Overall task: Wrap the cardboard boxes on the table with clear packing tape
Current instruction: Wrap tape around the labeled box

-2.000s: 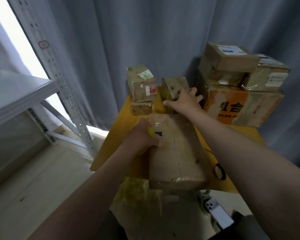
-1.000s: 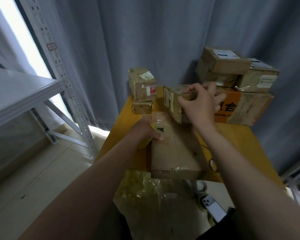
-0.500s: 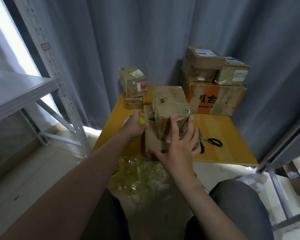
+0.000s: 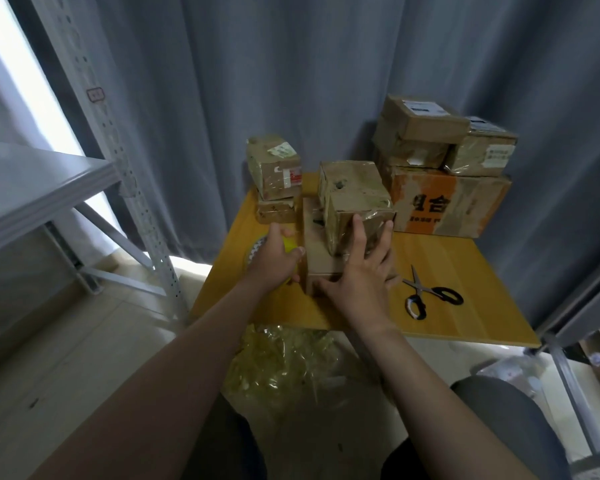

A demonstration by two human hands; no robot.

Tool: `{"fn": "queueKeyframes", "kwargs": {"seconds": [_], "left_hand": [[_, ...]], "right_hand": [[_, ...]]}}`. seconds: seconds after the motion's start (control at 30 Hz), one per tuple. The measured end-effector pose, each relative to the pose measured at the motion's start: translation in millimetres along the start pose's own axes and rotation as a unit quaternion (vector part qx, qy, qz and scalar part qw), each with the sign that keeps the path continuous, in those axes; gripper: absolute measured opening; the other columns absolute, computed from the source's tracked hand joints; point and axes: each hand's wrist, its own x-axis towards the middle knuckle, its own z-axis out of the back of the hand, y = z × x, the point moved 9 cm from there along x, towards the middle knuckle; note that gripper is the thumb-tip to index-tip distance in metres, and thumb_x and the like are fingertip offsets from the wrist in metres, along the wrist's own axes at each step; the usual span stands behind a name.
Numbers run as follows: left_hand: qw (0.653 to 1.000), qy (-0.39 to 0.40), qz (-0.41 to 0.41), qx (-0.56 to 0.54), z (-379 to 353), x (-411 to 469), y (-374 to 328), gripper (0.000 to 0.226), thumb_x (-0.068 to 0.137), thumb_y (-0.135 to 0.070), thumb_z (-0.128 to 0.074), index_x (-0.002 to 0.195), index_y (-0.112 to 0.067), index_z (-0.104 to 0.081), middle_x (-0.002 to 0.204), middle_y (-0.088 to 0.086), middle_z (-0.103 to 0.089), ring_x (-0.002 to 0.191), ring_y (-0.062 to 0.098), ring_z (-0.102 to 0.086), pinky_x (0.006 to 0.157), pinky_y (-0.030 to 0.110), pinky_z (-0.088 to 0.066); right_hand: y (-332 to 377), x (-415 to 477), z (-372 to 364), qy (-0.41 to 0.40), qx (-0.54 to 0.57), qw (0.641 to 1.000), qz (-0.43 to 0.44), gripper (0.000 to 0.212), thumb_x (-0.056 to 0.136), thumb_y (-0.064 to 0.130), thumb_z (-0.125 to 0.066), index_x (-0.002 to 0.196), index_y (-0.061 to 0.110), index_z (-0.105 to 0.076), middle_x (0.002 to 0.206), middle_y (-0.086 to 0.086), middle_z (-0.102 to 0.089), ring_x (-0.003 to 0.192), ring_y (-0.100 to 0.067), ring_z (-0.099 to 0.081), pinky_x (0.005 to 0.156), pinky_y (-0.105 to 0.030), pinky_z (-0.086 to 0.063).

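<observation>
Head view: small box (image 4: 354, 192) atop flat box (image 4: 321, 263) mid-surface (image 4: 465, 306), right hand (image 4: 361, 271) splayed flat against its near face, left hand (image 4: 274, 261) curled round tape roll (image 4: 255, 251) beside the stack; best to press firm, square edges, then draw tape taut across both.

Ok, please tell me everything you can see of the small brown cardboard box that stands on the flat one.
The small brown cardboard box is cube-like, worn, with glossy clear tape over it and a dark mark on top. It stands on the far part of the flat brown cardboard box. The right hand presses straight fingers against its near face; the left hand, gripping a yellow tape roll, is apart.
</observation>
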Motion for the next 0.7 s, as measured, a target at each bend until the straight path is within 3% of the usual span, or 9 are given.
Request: {"fn": "queueKeyframes", "kwargs": {"seconds": [0.2,0.3,0.43,0.7], "left_hand": [[1.000,-0.004,-0.003,-0.025,2.5,28.7,10.4,0.026,0.102,-0.023,-0.063,0.120,-0.022,-0.045,0.086,0.004,-0.069,0.050,0.016,-0.067,0.049,0.033,-0.054],[1.000,-0.001,0.003,-0.009,-0.1,44.3,14.6,0.025,0.101,-0.024,-0.065,0.119,-0.024,-0.046,0.082,0.003,-0.070,0.050,0.017,-0.067,0.052,0.037,-0.058],[0.999,0.010,0.025,-0.041,2.9,66.3,15.9,0.024,0.101,-0.021,-0.065,0.116,-0.021,-0.047,0.085,0.007,-0.069,0.045,0.016,-0.063,0.045,0.031,-0.053],[0.993,0.015,0.047,-0.109,4.0,87.5,18.4,0.027,0.100,-0.018,-0.067,0.119,-0.018,-0.049,0.089,0.012,-0.067,0.043,0.017,-0.061,0.042,0.028,-0.049]], "right_hand": [[-0.4,62.9,-19.5,0.013,-0.008,1.000,-0.001,0.139,0.075,0.043,-0.089,0.152,0.051,0.026,0.164,-0.007,0.036,0.154,-0.049,-0.004,0.116,-0.078,-0.016],[2.3,98.5,-29.7,0.020,-0.013,1.000,-0.008,0.137,0.077,0.038,-0.088,0.151,0.052,0.026,0.164,-0.008,0.035,0.151,-0.050,-0.014,0.115,-0.074,-0.023],[6.6,149.1,-38.0,0.034,-0.013,0.999,-0.021,0.129,0.077,0.045,-0.085,0.153,0.050,0.019,0.168,-0.010,0.027,0.144,-0.051,-0.027,0.111,-0.071,-0.032],[15.5,197.3,-52.0,0.061,-0.022,0.998,-0.025,0.123,0.085,0.040,-0.078,0.154,0.049,0.022,0.169,-0.013,0.023,0.147,-0.052,-0.024,0.111,-0.070,-0.036]]}}
